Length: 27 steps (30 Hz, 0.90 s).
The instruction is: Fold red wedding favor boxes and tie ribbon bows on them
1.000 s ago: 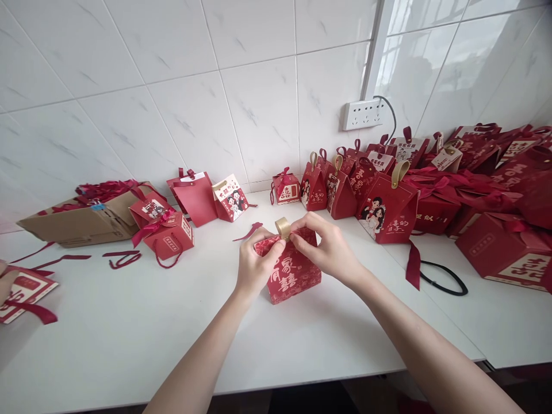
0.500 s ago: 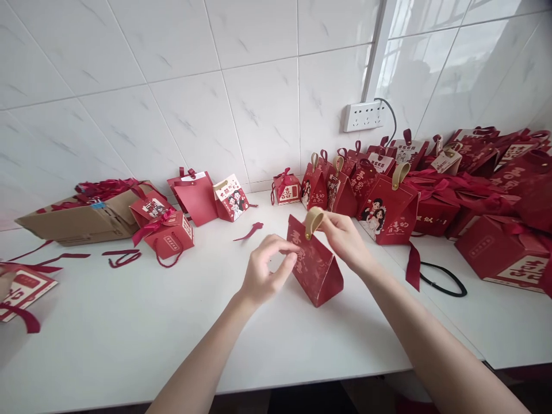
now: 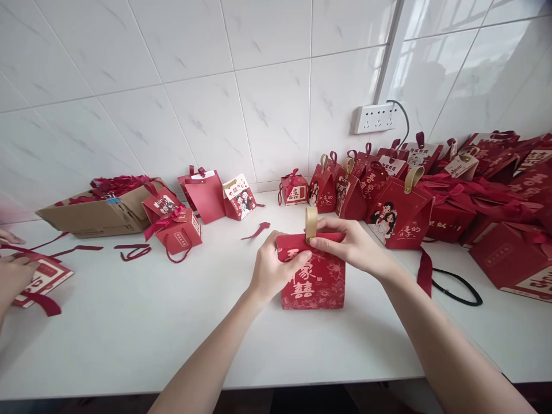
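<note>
Upright on the white table, a red gift box with pale lettering and flower print faces me. A beige strap loop with a small metal stud rises from its top edge. My left hand grips the box's left side, its thumb across the front and its other fingers hidden behind. My right hand pinches the top edge just right of the strap, the thumb in front beside the stud and the fingers behind. Both hands are closed on the same box.
Many finished red boxes crowd the right side. A cardboard box of ribbons stands at the back left. Another person's hand holds a box at the far left. A black cord loop lies right; a power strip hangs on the wall.
The box has turned so its lettered front faces me. My left hand has closed on its left side, and my right hand now pinches beside the strap. Another person's hands have appeared far left.
</note>
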Each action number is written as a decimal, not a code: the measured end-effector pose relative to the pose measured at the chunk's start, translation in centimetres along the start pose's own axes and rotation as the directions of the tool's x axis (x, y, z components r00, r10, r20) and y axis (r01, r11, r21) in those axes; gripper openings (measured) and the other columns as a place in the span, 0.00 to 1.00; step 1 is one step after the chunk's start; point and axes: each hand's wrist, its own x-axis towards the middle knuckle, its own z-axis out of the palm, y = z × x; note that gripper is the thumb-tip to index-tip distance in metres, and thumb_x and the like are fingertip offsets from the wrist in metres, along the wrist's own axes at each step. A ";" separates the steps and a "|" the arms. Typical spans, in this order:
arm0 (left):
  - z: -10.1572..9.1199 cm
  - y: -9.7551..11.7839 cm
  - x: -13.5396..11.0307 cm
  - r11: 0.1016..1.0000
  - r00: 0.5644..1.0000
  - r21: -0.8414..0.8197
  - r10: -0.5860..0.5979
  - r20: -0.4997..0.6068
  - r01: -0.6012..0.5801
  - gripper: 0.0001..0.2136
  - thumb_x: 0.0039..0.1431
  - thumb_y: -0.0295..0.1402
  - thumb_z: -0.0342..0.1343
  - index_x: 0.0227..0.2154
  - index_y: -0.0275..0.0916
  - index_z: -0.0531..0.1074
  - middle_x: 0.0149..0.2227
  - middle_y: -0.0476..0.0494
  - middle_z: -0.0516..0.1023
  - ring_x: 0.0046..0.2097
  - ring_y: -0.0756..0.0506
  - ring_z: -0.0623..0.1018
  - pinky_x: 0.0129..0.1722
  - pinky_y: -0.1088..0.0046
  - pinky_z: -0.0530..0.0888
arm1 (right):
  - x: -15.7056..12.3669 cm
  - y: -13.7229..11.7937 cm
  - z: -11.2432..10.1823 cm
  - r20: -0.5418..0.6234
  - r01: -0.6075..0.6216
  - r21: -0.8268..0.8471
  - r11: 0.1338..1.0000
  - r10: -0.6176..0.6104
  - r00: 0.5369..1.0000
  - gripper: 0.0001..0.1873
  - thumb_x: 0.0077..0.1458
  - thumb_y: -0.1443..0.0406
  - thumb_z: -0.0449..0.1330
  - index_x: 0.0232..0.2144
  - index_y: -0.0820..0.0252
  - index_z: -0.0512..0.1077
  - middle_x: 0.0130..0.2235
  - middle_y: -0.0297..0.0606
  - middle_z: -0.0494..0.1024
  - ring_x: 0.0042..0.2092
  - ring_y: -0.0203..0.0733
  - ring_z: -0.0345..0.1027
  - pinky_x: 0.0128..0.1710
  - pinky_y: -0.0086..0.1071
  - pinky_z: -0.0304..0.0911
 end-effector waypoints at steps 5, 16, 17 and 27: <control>0.1 0.3 -0.2 1.000 1.000 0.013 0.021 -0.009 -0.021 0.13 0.49 0.40 0.60 0.26 0.38 0.64 0.23 0.53 0.69 0.25 0.52 0.70 0.26 0.78 0.67 | 0.2 0.3 0.7 -0.139 0.032 0.008 0.999 -0.031 0.990 0.11 0.50 0.58 0.61 0.30 0.60 0.73 0.34 0.37 0.77 0.35 0.40 0.70 0.34 0.30 0.65; 0.9 -0.7 -0.2 0.996 0.994 -0.070 0.062 0.087 -0.056 0.12 0.51 0.39 0.58 0.26 0.38 0.62 0.23 0.54 0.64 0.26 0.52 0.67 0.28 0.78 0.66 | -0.2 -0.6 0.7 -0.185 0.083 -0.081 0.993 -0.097 0.978 0.07 0.52 0.62 0.60 0.33 0.60 0.72 0.31 0.34 0.76 0.33 0.36 0.69 0.32 0.27 0.64; 0.8 -0.8 -0.3 0.995 0.992 -0.077 0.078 0.103 -0.070 0.11 0.51 0.38 0.57 0.27 0.38 0.63 0.24 0.53 0.66 0.27 0.52 0.68 0.28 0.77 0.67 | -0.3 -1.0 0.5 -0.161 0.085 -0.120 0.989 -0.104 0.981 0.05 0.52 0.63 0.60 0.32 0.59 0.72 0.31 0.34 0.76 0.33 0.36 0.69 0.33 0.28 0.64; 0.1 -2.6 -0.9 0.972 0.878 0.034 0.195 0.438 -0.233 0.15 0.48 0.38 0.57 0.38 0.38 0.68 0.36 0.45 0.77 0.38 0.43 0.77 0.39 0.68 0.73 | -4.0 -2.6 -0.9 -0.334 0.101 -0.265 0.959 -0.189 0.923 0.11 0.50 0.65 0.62 0.38 0.57 0.68 0.37 0.35 0.73 0.37 0.36 0.69 0.38 0.32 0.65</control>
